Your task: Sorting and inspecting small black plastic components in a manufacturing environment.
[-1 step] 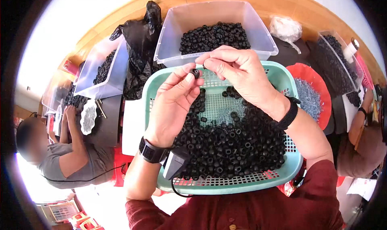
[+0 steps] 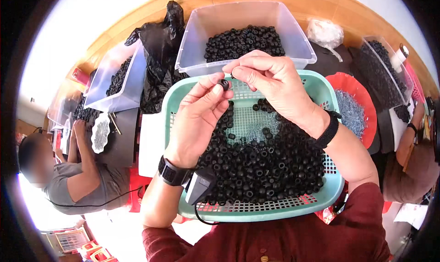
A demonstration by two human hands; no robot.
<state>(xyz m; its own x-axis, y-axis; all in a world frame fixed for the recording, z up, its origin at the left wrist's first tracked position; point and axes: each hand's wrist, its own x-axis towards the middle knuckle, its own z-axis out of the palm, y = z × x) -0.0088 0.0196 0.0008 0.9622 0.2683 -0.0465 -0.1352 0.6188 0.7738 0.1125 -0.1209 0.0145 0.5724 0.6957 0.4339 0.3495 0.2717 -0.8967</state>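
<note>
Between the thumb and forefinger of my left hand [image 2: 198, 110] is a small round black part [image 2: 223, 84] with a recess in its end. Its kind is not clear. Close beside it, my right hand [image 2: 279, 80] is closed in a pinch, a tiny dark bit showing at its fingertips, too small to name. Both hands are raised over the far side of a green plastic basket [image 2: 338, 179]. Many similar black parts [image 2: 261, 170] lie heaped in the basket, mostly toward me. Small grey-blue pieces [image 2: 268, 124] show on its mesh floor.
Beyond the basket stands a clear bin [image 2: 197, 37] of black parts, beside a black plastic bag [image 2: 160, 55]. At right is a red dish [image 2: 371, 110] of grey-blue pieces [image 2: 350, 113]. Co-workers sit at left [image 2: 87, 175] and right [image 2: 408, 170]. Another clear bin [image 2: 101, 87] stands left.
The black part in my left hand has shifted very slightly to the right. Otherwise both hands keep their places.
</note>
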